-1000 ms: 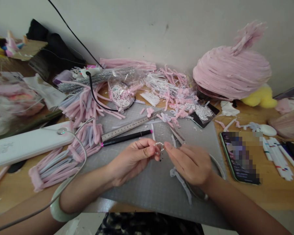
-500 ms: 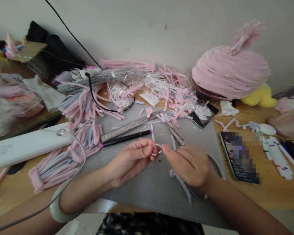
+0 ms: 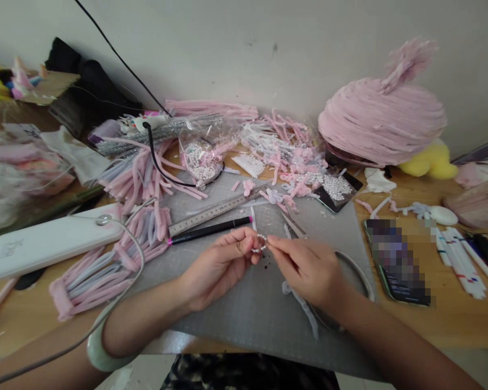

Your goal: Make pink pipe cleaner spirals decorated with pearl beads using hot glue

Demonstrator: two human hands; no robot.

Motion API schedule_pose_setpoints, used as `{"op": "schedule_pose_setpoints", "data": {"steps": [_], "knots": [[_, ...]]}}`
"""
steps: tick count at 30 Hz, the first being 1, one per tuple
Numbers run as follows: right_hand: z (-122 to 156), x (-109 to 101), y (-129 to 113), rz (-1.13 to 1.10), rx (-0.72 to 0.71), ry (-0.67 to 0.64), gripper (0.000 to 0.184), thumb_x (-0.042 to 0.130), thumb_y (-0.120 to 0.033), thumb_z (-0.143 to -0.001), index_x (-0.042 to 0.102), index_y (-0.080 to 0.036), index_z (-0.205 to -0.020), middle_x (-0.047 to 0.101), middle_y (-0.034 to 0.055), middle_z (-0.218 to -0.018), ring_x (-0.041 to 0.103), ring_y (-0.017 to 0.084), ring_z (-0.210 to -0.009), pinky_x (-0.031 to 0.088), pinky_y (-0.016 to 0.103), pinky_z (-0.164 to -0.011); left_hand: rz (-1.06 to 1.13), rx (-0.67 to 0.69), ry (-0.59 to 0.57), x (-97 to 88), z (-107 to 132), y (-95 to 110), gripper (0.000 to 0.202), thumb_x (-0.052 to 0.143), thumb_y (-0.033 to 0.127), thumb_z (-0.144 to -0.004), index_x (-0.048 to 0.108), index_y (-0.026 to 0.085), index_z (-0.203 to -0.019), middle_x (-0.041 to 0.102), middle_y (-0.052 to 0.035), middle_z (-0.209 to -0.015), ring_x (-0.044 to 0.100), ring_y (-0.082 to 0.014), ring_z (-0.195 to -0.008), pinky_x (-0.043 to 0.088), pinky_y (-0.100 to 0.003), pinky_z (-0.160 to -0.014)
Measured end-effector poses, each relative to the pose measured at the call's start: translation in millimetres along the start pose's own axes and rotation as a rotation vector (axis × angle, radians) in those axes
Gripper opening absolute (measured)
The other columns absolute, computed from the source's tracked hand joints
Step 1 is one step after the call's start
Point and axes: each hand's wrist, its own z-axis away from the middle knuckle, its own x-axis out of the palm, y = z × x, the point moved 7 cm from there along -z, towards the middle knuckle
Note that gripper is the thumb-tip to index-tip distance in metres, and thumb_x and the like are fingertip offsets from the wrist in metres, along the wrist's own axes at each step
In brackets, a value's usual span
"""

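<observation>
A small loop of white pearl beads (image 3: 261, 247) is held between my two hands above the grey cutting mat (image 3: 244, 314). My left hand (image 3: 223, 265) pinches its left side between thumb and fingers. On the opposite side, my right hand (image 3: 309, 268) grips the loop with thumb and forefinger. The thread or wire through the beads is too fine to make out. Just beyond my hands lie a black pen (image 3: 211, 230), a steel ruler (image 3: 215, 209) and scissors (image 3: 295, 223), whose handles are partly hidden by my right hand.
Pink and lilac fuzzy stems (image 3: 93, 279) and a white power bank (image 3: 52, 241) lie at left, its cable crossing my left forearm. Bead bags (image 3: 203, 162) stand behind. A phone (image 3: 396, 265) and markers (image 3: 463, 260) lie right, below a pink fuzzy dome (image 3: 382, 122).
My right hand has turned slightly and shifted a little left, its fingers now straighter at the bead loop. My left hand keeps its pinch almost unmoved.
</observation>
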Motion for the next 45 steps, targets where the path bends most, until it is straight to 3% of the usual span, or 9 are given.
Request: {"op": "schedule_pose_setpoints", "data": {"steps": [3,6,11,14,17,28,38,45], "knots": [[-1.6,4.1,6.0,-0.008,0.064,-0.072,0.015,0.052,-0.014,-0.084,0.063,-0.012,-0.094,0.07,0.004,-0.073,0.064,0.011,-0.061,0.049,0.022,-0.06,-0.054,-0.011,0.022,-3.5,-2.7,1.3,0.017,0.055,0.023,-0.083,0.058,0.012,-0.071,0.052,-0.0014,-0.071,0.047,-0.0103,-0.067,0.038,-0.022,-0.068],[-2.4,4.9,1.9,0.098,-0.017,-0.099,0.016,0.05,-0.013,-0.085,0.064,-0.01,-0.092,0.067,0.0031,-0.064,0.061,0.012,-0.055,0.046,0.024,-0.054,-0.184,0.02,0.062,-8.0,-4.4,4.6,0.013,0.056,0.026,-0.083,0.058,0.013,-0.081,0.054,-0.001,-0.077,0.049,-0.0093,-0.068,0.039,-0.022,-0.068],[-2.1,3.0,-10.5,0.207,-0.162,-0.079,0.015,0.05,-0.011,-0.084,0.062,-0.008,-0.092,0.064,0.0025,-0.058,0.058,0.014,-0.052,0.043,0.027,-0.049,-0.682,0.244,0.055,-3.1,-1.3,21.0,0.033,0.072,0.022,-0.069,0.056,0.019,-0.098,0.058,-0.0005,-0.088,0.053,-0.0127,-0.08,0.042,-0.025,-0.075],[-1.8,-0.5,-15.7,0.223,-0.205,-0.047,0.013,0.053,-0.011,-0.083,0.06,-0.008,-0.093,0.066,0.0032,-0.061,0.059,0.013,-0.053,0.043,0.027,-0.049,-1.002,0.395,0.043,5.6,4.9,29.9,0.022,0.066,0.024,-0.075,0.059,0.017,-0.094,0.06,-0.002,-0.086,0.054,-0.0135,-0.079,0.043,-0.026,-0.075],[-1.8,-3.4,-17.8,0.223,-0.213,-0.031,0.013,0.053,-0.01,-0.082,0.059,-0.008,-0.094,0.066,0.0029,-0.061,0.059,0.012,-0.053,0.045,0.026,-0.05,-1.132,0.477,0.025,11.6,9.8,34.1,0.019,0.061,0.026,-0.078,0.059,0.016,-0.094,0.062,-0.003,-0.084,0.056,-0.0137,-0.076,0.045,-0.026,-0.072],[-2.3,-2.7,-14.0,0.166,-0.117,-0.042,0.012,0.056,-0.01,-0.08,0.057,-0.009,-0.092,0.064,0.0022,-0.061,0.058,0.013,-0.055,0.047,0.026,-0.053,-1.211,0.549,0.026,15.6,14.9,36.4,0.009,0.057,0.018,-0.08,0.055,0.019,-0.088,0.059,-0.0001,-0.08,0.054,-0.0113,-0.074,0.044,-0.023,-0.069],[-0.3,-5.3,-18.9,0.225,-0.231,-0.01,0.016,0.059,-0.011,-0.078,0.058,-0.008,-0.094,0.062,0.0019,-0.057,0.056,0.013,-0.052,0.043,0.027,-0.049,-1.146,0.482,0.061,14.1,15.8,35.1,0.012,0.057,0.015,-0.075,0.047,0.019,-0.082,0.048,0.0022,-0.075,0.047,-0.0104,-0.068,0.042,-0.024,-0.064],[0.7,-5.6,-21.1,0.213,-0.261,-0.011,0.014,0.056,-0.009,-0.079,0.058,-0.007,-0.093,0.063,0.0021,-0.057,0.056,0.014,-0.053,0.043,0.027,-0.048,-1.203,0.477,-0.024,20.4,14.2,34.3,0.017,0.058,0.021,-0.079,0.052,0.018,-0.094,0.058,-0.0015,-0.084,0.053,-0.0113,-0.073,0.046,-0.024,-0.069]]}}
